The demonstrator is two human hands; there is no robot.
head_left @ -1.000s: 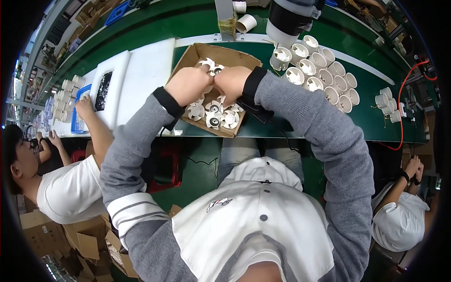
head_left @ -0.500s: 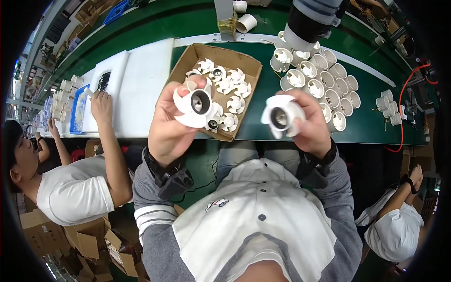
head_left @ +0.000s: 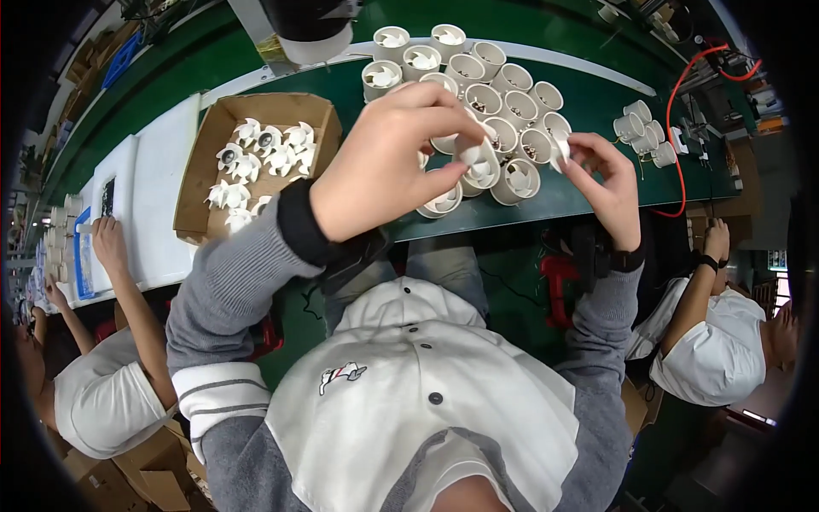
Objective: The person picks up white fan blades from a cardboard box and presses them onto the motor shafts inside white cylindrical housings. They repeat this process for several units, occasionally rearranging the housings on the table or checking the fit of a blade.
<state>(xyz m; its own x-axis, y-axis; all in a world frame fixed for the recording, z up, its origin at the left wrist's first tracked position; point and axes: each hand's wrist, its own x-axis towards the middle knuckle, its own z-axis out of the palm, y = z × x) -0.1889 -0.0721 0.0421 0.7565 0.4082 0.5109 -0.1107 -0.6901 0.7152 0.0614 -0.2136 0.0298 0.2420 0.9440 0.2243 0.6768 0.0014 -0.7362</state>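
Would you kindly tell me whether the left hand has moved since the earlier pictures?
Yes, the left hand has moved rightward, from the cardboard box toward the white cups.

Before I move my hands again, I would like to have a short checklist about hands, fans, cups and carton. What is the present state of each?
1. Right hand has a white fan: ok, it is between thumb and fingers.
2. Left hand has a firm hold: cannot tell; its own fingers partly cover the spot.
3. Cups stand with openings upward: ok.
4. Every cup in the main group has a fan inside: not ok, several show none.
5. More fans lie in the carton: ok.
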